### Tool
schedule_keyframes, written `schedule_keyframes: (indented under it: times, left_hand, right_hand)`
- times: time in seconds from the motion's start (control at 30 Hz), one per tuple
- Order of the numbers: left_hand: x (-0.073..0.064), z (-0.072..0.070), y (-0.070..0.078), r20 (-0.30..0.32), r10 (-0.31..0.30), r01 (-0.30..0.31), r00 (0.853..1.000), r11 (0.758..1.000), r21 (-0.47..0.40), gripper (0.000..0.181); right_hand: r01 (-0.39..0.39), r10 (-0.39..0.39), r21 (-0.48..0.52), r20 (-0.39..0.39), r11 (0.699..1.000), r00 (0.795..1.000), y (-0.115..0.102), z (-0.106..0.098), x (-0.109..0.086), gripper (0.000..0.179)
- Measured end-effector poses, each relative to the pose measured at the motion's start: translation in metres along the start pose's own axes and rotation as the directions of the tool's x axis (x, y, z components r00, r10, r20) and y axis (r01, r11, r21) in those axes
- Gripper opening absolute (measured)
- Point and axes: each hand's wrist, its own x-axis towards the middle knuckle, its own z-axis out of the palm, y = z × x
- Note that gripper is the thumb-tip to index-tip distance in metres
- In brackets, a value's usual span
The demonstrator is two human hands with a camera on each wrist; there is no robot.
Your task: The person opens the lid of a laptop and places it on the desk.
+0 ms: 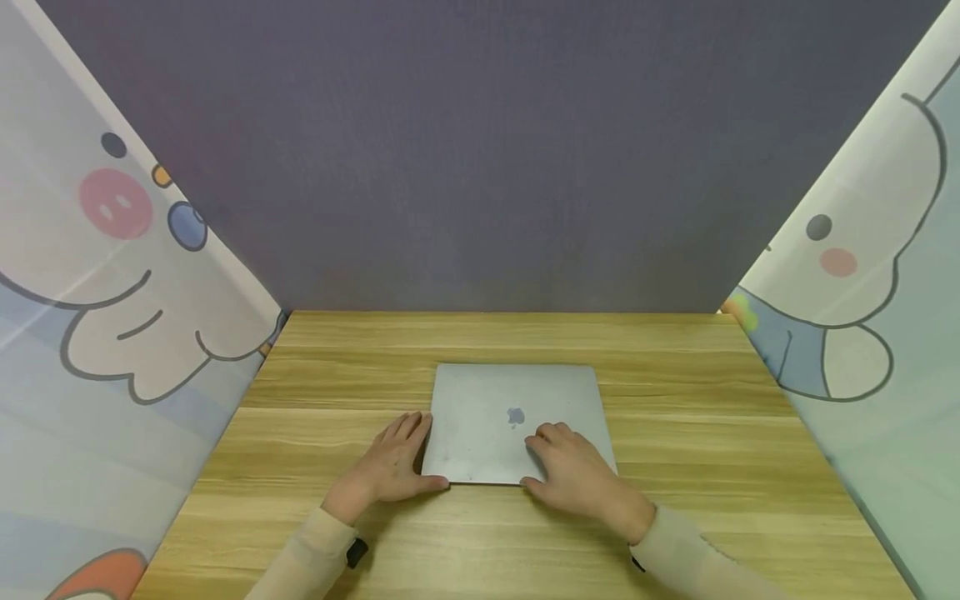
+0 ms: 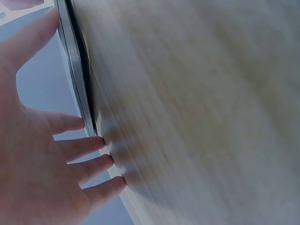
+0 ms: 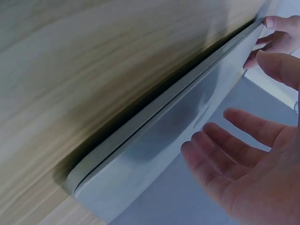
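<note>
A closed silver laptop (image 1: 476,397) with a logo on its lid lies flat on the wooden table. My left hand (image 1: 392,468) is at its near left corner: the thumb touches the front edge and the spread fingers lie along the left side. In the left wrist view, those fingertips (image 2: 107,191) reach the table beside the laptop's edge (image 2: 78,70). Over the right front part of the lid is my right hand (image 1: 576,477), its fingers loosely bent. The right wrist view shows its fingers (image 3: 206,157) apart from the lid (image 3: 140,159), holding nothing.
The wooden table (image 1: 697,400) extends around the laptop. A dark grey panel (image 1: 495,167) stands along its back edge. Cartoon-printed curtains (image 1: 172,317) hang at the left and right sides.
</note>
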Motion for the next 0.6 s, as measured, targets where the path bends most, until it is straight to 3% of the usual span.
schedule_keyframes:
  times: [0.6]
  left_hand:
    - [0.0, 0.001, 0.0, -0.014, -0.003, 0.003, 1.0, 1.0, 0.005, 0.113]
  right_hand:
    - [0.044, -0.046, -0.129, -0.015, 0.991, 0.999, -0.007, 0.013, 0.001, 0.058]
